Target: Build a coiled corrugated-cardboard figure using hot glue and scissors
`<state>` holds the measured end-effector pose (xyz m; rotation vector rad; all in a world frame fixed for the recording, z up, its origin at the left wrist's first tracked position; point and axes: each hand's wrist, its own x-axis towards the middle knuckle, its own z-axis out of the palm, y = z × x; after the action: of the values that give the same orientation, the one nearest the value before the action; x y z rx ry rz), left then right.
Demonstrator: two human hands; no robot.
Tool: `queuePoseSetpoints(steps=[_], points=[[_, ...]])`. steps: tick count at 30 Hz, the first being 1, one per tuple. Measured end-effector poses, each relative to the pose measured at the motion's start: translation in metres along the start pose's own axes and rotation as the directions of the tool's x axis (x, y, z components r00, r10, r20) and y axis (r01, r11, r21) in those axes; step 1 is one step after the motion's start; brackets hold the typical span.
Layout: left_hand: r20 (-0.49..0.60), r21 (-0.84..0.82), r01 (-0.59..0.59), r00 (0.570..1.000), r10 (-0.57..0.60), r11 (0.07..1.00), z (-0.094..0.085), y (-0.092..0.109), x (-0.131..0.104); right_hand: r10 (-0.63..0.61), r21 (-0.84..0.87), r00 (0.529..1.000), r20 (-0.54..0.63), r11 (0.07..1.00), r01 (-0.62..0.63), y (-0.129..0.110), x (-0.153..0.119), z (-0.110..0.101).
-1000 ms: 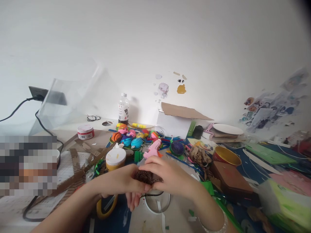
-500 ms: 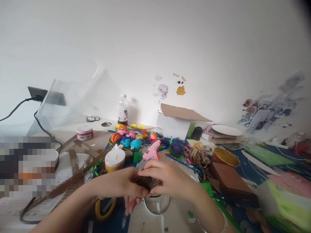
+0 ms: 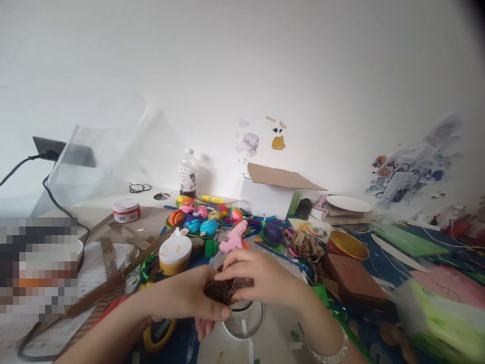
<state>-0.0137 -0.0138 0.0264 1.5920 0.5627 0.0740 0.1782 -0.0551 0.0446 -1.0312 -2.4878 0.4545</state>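
Note:
Between my two hands sits a dark brown coil of corrugated cardboard, its wound edges showing. My left hand grips it from the left, with the thumb along its near side and other fingers curled below. From the right, the fingers of my right hand close around the coil's far and right edges. Under the hands lies a round white-rimmed ring on a grey board. A pink glue gun rests just beyond my fingers.
Colourful paper coils are heaped behind a white-lidded jar. Yellow-handled scissors lie near my left wrist. To the right are crumpled brown paper, a yellow-lined bowl, a brown box and a green tissue pack.
The cardboard coil has turned and tilted between my fingers, and my left thumb has shifted along it. The view has swung slightly to the right.

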Motion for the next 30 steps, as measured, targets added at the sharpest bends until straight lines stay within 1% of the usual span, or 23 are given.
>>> queuePoseSetpoints(steps=[3, 6, 8, 10, 11, 12, 14, 16, 17, 18, 20, 22, 25, 27, 30], points=[[-0.034, -0.059, 0.014, 0.999, -0.016, 0.998, 0.004, 0.0, 0.001, 0.014, -0.019, 0.999, -0.043, 1.0, -0.015, 0.001, 0.002, 0.004], [-0.082, -0.045, 0.013, 0.997, -0.017, 0.999, 0.004, -0.001, 0.003, 0.017, -0.08, 0.996, -0.085, 0.997, -0.024, 0.001, 0.004, 0.008], [-0.155, -0.004, -0.009, 0.988, 0.009, 1.0, 0.003, -0.002, 0.005, 0.027, -0.105, 0.989, -0.143, 0.994, -0.042, 0.002, 0.005, 0.008], [-0.247, 0.04, -0.051, 0.967, 0.059, 0.998, 0.002, -0.002, 0.007, 0.062, -0.111, 0.971, -0.231, 0.99, -0.09, 0.006, 0.005, 0.007], [-0.287, 0.05, -0.074, 0.954, 0.085, 0.996, 0.001, -0.002, 0.007, 0.097, -0.112, 0.951, -0.293, 0.984, -0.135, 0.01, 0.005, 0.007], [-0.325, 0.044, -0.098, 0.94, 0.107, 0.994, 0.0, -0.002, 0.008, 0.146, -0.114, 0.922, -0.359, 0.973, -0.198, 0.014, 0.005, 0.008], [-0.389, -0.012, -0.138, 0.913, 0.122, 0.99, -0.002, -0.001, 0.008, 0.277, -0.109, 0.833, -0.479, 0.923, -0.369, 0.024, 0.006, 0.011], [-0.456, -0.071, -0.169, 0.882, 0.119, 0.983, -0.006, 0.0, 0.008, 0.394, -0.1, 0.742, -0.542, 0.847, -0.522, 0.033, 0.009, 0.019], [-0.489, -0.073, -0.176, 0.864, 0.119, 0.982, -0.008, 0.0, 0.008, 0.43, -0.104, 0.714, -0.553, 0.815, -0.571, 0.036, 0.01, 0.023], [-0.524, -0.054, -0.181, 0.842, 0.126, 0.982, -0.01, 0.0, 0.008, 0.453, -0.113, 0.696, -0.557, 0.789, -0.604, 0.038, 0.012, 0.028], [-0.592, 0.02, -0.175, 0.791, 0.153, 0.984, -0.013, -0.002, 0.009, 0.486, -0.139, 0.679, -0.55, 0.748, -0.649, 0.04, 0.016, 0.037], [-0.636, 0.114, -0.177, 0.743, 0.208, 0.978, -0.015, -0.004, 0.011, 0.52, -0.154, 0.671, -0.529, 0.719, -0.678, 0.041, 0.019, 0.045], [-0.665, 0.231, -0.203, 0.681, 0.307, 0.952, -0.016, -0.008, 0.014, 0.54, -0.12, 0.667, -0.513, 0.725, -0.678, 0.044, 0.023, 0.05], [-0.685, 0.253, -0.213, 0.649, 0.331, 0.944, -0.018, -0.009, 0.013, 0.536, -0.085, 0.661, -0.525, 0.74, -0.667, 0.046, 0.024, 0.051], [-0.733, 0.224, -0.198, 0.611, 0.299, 0.954, -0.022, -0.006, 0.009, 0.524, -0.051, 0.636, -0.566, 0.748, -0.662, 0.049, 0.022, 0.049]])
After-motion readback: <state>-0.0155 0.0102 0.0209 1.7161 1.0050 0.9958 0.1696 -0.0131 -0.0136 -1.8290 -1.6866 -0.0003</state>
